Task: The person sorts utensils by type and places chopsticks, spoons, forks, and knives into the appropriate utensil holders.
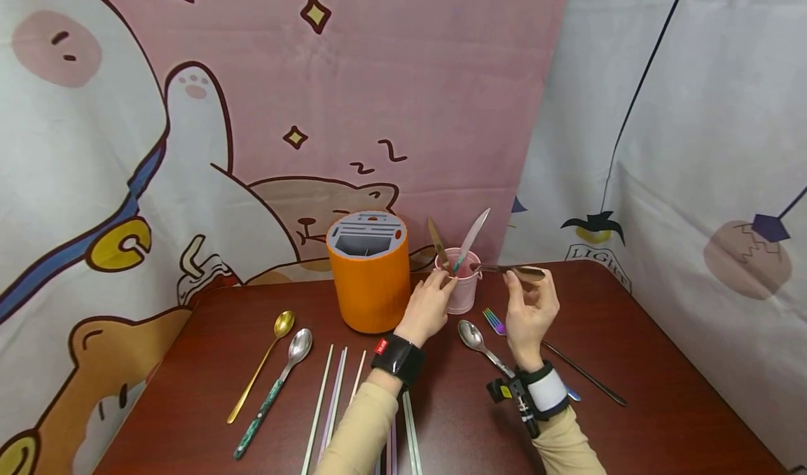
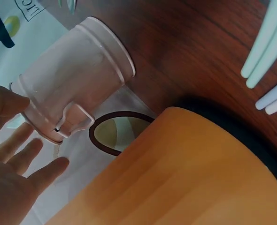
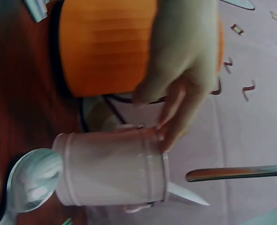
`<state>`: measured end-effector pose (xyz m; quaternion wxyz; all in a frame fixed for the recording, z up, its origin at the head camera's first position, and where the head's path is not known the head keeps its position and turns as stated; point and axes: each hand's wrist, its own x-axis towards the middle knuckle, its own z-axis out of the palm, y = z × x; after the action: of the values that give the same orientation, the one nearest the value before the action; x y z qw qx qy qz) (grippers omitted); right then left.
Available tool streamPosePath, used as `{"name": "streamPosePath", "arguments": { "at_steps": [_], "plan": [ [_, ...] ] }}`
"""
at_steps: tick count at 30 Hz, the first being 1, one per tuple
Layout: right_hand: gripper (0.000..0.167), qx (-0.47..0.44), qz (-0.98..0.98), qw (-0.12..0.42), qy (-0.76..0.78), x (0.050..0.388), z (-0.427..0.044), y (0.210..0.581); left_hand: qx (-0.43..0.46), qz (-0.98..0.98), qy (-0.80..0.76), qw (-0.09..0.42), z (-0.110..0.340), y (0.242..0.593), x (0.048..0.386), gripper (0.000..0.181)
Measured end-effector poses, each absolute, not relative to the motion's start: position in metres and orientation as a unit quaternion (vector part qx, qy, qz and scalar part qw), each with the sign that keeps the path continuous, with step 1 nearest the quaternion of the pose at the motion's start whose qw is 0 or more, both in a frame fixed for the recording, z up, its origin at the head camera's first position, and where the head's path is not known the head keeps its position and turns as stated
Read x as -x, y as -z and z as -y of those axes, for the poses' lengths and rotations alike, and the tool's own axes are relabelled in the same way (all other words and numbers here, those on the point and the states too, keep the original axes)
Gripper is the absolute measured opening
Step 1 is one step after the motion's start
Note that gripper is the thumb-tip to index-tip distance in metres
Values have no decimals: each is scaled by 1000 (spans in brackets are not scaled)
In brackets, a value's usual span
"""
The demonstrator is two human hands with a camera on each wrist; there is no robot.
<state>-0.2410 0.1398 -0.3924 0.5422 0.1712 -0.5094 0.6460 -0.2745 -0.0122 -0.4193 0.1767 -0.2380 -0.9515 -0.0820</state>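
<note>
A small pink bucket [image 1: 463,298] stands on the table with a gold knife [image 1: 436,239] and a silver-bladed knife [image 1: 474,231] upright in it, blades up. My left hand [image 1: 430,303] is at the bucket's rim, its fingers spread in the left wrist view; contact with the rim is hard to tell. Right of the bucket, my right hand [image 1: 532,314] pinches a slim dark metal piece of cutlery [image 1: 529,273]. This piece lies nearly level, one end pointing toward the bucket's mouth; its exact kind is unclear.
An orange cylinder [image 1: 370,293] stands left of the bucket. A silver spoon [image 1: 471,335], a rainbow fork [image 1: 494,321] and a dark utensil [image 1: 586,373] lie near my right arm. A gold spoon [image 1: 284,324], a green-handled spoon [image 1: 299,347] and several chopsticks [image 1: 326,377] lie leftward.
</note>
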Motion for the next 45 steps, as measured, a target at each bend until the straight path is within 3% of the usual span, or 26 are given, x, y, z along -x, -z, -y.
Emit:
{"name": "streamPosePath", "arguments": {
  "at_steps": [8,16,29,39,45],
  "plan": [
    [5,-178,509,530,-654,253,-131,406,238,943,59,226,10,420,279,53],
    [6,-133,577,529,-608,269,-130,414,233,944,54,227,6,418,275,50],
    [15,-39,733,418,-536,310,-125,426,211,956,31,203,3,416,274,56],
    [12,9,737,414,-534,315,-127,430,217,951,32,219,2,415,273,48],
    [15,48,769,370,-518,317,-136,425,213,951,40,222,3,415,273,45]
  ]
}}
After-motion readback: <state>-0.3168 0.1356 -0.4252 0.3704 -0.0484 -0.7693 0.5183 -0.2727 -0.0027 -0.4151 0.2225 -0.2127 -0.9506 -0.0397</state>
